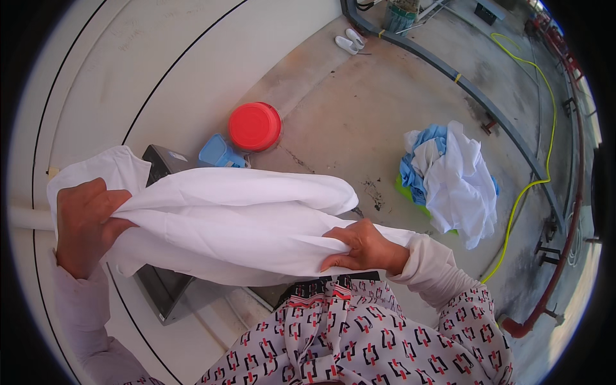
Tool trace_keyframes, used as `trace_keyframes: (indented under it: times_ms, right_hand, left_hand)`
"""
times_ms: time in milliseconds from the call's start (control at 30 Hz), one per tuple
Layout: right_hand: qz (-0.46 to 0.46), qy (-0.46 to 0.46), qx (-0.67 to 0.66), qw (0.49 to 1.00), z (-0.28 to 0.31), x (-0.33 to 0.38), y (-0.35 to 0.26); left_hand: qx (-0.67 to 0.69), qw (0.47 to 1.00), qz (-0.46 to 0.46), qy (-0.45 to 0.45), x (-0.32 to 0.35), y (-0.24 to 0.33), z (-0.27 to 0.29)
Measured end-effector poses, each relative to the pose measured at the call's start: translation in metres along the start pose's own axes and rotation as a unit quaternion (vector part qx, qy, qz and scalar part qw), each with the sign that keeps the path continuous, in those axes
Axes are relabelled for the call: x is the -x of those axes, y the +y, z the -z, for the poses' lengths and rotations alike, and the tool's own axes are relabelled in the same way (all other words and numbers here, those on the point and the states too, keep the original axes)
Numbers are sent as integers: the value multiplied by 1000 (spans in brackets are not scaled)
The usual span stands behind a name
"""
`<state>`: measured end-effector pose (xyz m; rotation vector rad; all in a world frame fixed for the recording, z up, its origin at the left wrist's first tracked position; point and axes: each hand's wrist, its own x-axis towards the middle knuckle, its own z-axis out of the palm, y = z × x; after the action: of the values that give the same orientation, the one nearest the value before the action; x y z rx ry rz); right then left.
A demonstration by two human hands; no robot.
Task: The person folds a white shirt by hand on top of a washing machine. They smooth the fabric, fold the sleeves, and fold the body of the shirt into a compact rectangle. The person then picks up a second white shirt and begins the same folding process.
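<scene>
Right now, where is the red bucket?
The red bucket stands on the concrete floor above the white cloth, beside a small blue container.

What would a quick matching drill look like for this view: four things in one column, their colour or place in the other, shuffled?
Things:
1. cloth
2. bucket
3. hose
4. laundry pile

Descriptions:
A. yellow, snaking along the floor at right
B. white, stretched between left hand and right hand
C. red, round, by the wall
D. white and blue, heaped on the floor

Pairs: 1-B, 2-C, 3-A, 4-D
</scene>
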<state>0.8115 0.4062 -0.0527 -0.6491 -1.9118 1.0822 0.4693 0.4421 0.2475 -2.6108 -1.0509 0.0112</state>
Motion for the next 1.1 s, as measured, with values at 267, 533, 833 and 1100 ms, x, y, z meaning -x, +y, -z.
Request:
trace_keyframes:
  times_ms: [267,533,833,1100]
  right_hand:
    - [-108,-13,58,992,-39,49,69]
    - [-77,185,199,959,8,19,86]
    - [69,383,397,831,116,2,58]
    - [-281,-251,126,918,15,144,114]
  left_hand:
    - [-35,996,-18,-81,7,41,31]
    - [-188,973,107,-81,105,-9,60]
    - [-178,953,244,-27,162,-51,61]
    - [-52,991,71,-99,104,7,52]
